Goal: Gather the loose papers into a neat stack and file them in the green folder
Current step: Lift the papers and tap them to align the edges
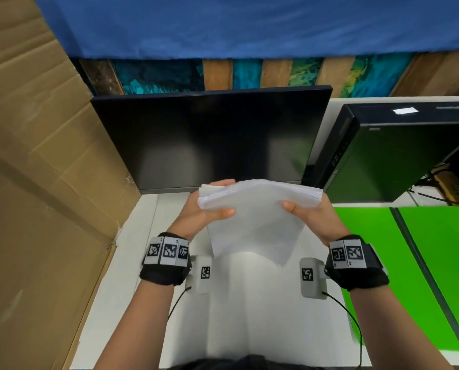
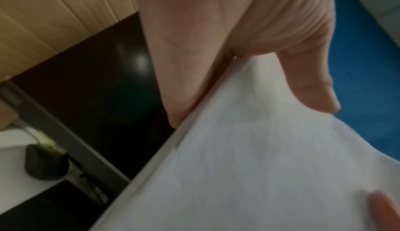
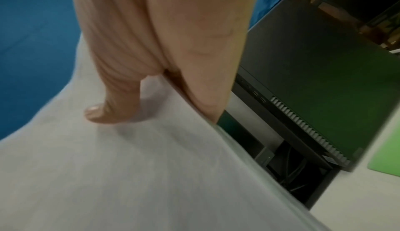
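Observation:
A stack of white papers [image 1: 255, 209] hangs in the air over the white desk [image 1: 249, 303], in front of the dark monitor. My left hand [image 1: 209, 206] grips its left edge, thumb on the near face and fingers behind. My right hand [image 1: 307, 212] grips the right edge the same way. The left wrist view shows the papers [image 2: 249, 166] under my thumb, and the right wrist view shows the papers [image 3: 129, 166] likewise. The green folder [image 1: 420, 263] lies flat on the desk to the right.
A black monitor [image 1: 212, 140] stands close behind the papers. A black computer case [image 1: 399, 150] sits at the right, above the folder, with cables beside it. A large cardboard sheet [image 1: 36, 182] walls the left side. A dark mouse [image 2: 45, 162] lies under the monitor.

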Tool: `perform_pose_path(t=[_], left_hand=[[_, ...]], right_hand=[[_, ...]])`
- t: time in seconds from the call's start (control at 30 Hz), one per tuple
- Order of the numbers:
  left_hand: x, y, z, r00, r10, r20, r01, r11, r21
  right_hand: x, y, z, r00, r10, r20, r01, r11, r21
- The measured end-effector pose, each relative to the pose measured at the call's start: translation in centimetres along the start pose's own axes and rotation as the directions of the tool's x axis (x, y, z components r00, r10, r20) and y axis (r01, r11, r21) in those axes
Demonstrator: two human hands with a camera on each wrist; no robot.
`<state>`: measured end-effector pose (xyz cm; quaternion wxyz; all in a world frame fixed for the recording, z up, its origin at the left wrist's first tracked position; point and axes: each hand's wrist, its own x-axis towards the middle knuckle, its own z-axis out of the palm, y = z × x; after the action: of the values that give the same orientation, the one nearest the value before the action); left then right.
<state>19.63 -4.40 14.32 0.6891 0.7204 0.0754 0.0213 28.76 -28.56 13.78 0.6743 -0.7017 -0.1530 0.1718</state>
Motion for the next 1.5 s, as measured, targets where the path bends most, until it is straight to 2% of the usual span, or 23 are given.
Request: perform_pose_path(t=[0.1, 0.23, 0.3, 0.4, 0.5, 0.53, 0.6, 0.7, 0.77, 0.83, 0.93, 1.0, 1.17, 1.27, 1.37, 1.43, 1.5], left_hand=[[0.0, 0.8, -1.4, 0.998, 0.04, 0.048, -0.04, 0.999, -0.011], [0.1, 0.6, -2.9, 0.977, 0.151, -0.152, -0.157, 0.987, -0.028], [-0.1, 0.6, -3.0, 0.962, 0.193, -0.195, -0.2, 0.98, -0.018], [-0.6, 0.8, -1.7, 0.968, 0.201, -0.151, -0.218, 0.97, -0.107], [-0.8, 0.5, -0.6, 0.99, 0.093, -0.109, -0.117, 0.962, -0.245], [-0.8, 0.4, -0.5, 0.99, 0.087, -0.107, -0.111, 0.965, -0.236], [-1.3, 0.4, 0.0, 0.988, 0.154, -0.032, -0.157, 0.964, -0.215], [-1.8, 0.4, 0.7, 0.99, 0.138, -0.016, -0.138, 0.966, -0.219], [-1.7, -0.8, 1.4, 0.997, 0.074, -0.01, -0.074, 0.984, -0.164], [-1.4, -2.9, 2.0, 0.997, -0.059, -0.046, 0.052, 0.988, -0.145], [-0.7, -5.7, 2.6, 0.966, -0.248, -0.075, 0.236, 0.961, -0.144], [-0.2, -6.7, 3.2, 0.942, -0.309, -0.13, 0.296, 0.948, -0.115], [1.3, -5.6, 4.8, 0.918, -0.273, -0.289, 0.242, 0.96, -0.139], [1.9, -5.0, 5.5, 0.926, -0.281, -0.251, 0.25, 0.957, -0.151], [2.3, -5.5, 7.2, 0.923, -0.298, -0.244, 0.26, 0.95, -0.176], [2.6, -6.2, 8.7, 0.913, -0.32, -0.255, 0.286, 0.945, -0.16], [2.9, -7.4, 10.2, 0.893, -0.367, -0.26, 0.339, 0.929, -0.148]], right_hand=[[-0.4, -0.8, 0.1, 0.997, -0.048, -0.057, 0.048, 0.999, -0.001], [-1.2, -2.0, -0.8, 0.98, -0.129, -0.15, 0.14, 0.988, 0.067], [-1.5, -2.6, -1.1, 0.969, -0.164, -0.186, 0.178, 0.982, 0.063], [-1.5, -3.0, -1.1, 0.962, -0.192, -0.194, 0.202, 0.979, 0.029], [-1.3, -3.2, -0.8, 0.962, -0.18, -0.207, 0.181, 0.983, -0.013], [-1.2, -3.2, -0.8, 0.961, -0.175, -0.212, 0.175, 0.984, -0.02], [-1.3, -3.4, -0.7, 0.959, -0.186, -0.214, 0.187, 0.982, -0.017], [-1.7, -3.3, -0.5, 0.958, -0.204, -0.203, 0.217, 0.975, 0.043], [-2.0, -1.8, -0.3, 0.973, -0.152, -0.175, 0.166, 0.984, 0.066], [-2.3, 0.9, 0.2, 0.99, -0.012, -0.141, 0.023, 0.997, 0.076], [-2.3, 5.3, 0.5, 0.965, 0.174, -0.198, -0.153, 0.982, 0.114], [-1.6, 6.5, 0.6, 0.945, 0.204, -0.254, -0.185, 0.978, 0.096], [-0.3, 4.7, -0.6, 0.972, 0.081, -0.221, -0.099, 0.993, -0.071], [-0.4, 4.7, -2.6, 0.969, 0.08, -0.235, -0.089, 0.996, -0.027], [-0.4, 6.2, -4.4, 0.938, 0.194, -0.288, -0.167, 0.979, 0.118], [-0.7, 7.5, -5.5, 0.911, 0.352, -0.214, -0.304, 0.926, 0.225], [-1.1, 8.9, -6.9, 0.871, 0.478, -0.111, -0.459, 0.873, 0.165]])
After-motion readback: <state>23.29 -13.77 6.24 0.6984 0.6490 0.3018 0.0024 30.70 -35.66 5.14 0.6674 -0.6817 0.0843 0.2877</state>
